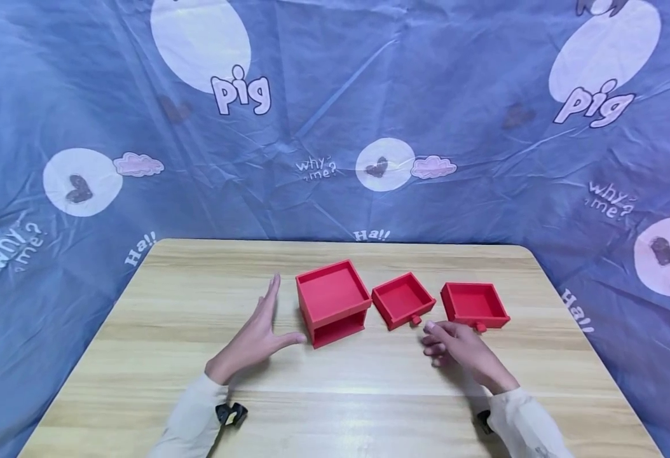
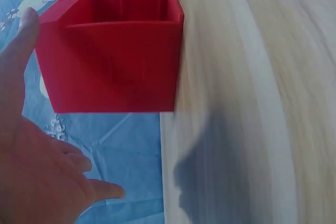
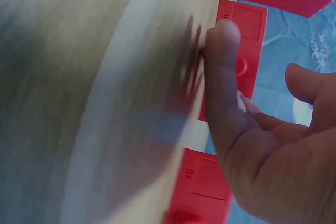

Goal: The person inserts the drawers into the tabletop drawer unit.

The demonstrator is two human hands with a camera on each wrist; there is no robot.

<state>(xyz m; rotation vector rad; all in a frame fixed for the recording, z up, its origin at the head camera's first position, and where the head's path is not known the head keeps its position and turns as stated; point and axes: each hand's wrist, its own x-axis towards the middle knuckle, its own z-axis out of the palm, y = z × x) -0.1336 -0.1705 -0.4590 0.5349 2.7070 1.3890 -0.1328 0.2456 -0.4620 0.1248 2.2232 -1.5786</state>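
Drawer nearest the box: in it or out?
Out. In the head view, the drawer sits on the table beside the box, whose lower slot stands open.

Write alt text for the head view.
A person's left hand spreads beside an open-fronted red box; the right hand is near a red drawer and a second drawer on a wood-grain table. Printed blue cloth hangs behind.

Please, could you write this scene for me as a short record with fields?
left hand: beside the red case, fingers spread, holding nothing
right hand: near the knob of the middle drawer, holding nothing
red case: recessed top, lower front open
middle drawer: outside the case, empty
right drawer: outside the case, empty
surface: wood-grain table
backdrop: blue printed cloth
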